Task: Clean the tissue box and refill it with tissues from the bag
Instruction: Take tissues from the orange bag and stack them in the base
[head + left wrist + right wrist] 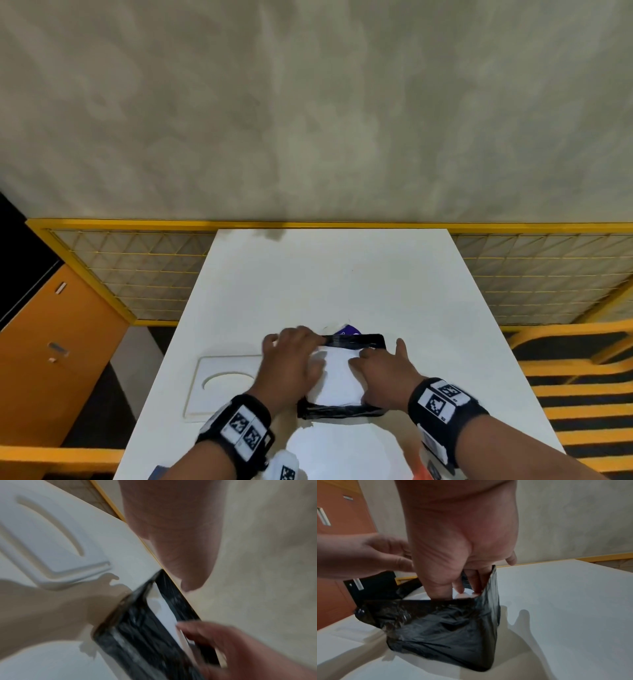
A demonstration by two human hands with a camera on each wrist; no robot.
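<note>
The right hand (380, 368) reaches down into the open mouth of the black plastic bag (339, 409), its fingers (458, 586) straight and pressed onto the white tissues (339, 378) inside, the thumb spread outside the bag's right edge; it curls round nothing that can be seen. The left hand (291, 356) lies over the bag's left side with the palm down, and its fingertips hook over the far rim of the bag and pinch it, holding the mouth wide. Both forearms come in from the near edge of the table (342, 281), each wearing a black wrist strap with square printed markers. The bag is thin, shiny, crinkled film, standing on the table close to its near edge and roughly at its middle; its mouth faces up and forms a rectangle whose long axis runs away from the person. The tissues show as a flat white stack filling most of that opening. Just beyond the far rim a small purple and white scrap (349, 330) peeks out; what it is cannot be told. To the left of the bag, flat on the table, lies a white rectangular lid (222, 368) with an oval opening, its long side running left to right. Behind the table stands a yellow wire-mesh fence (137, 274), and an orange cabinet (51, 342) is at the left.
</note>
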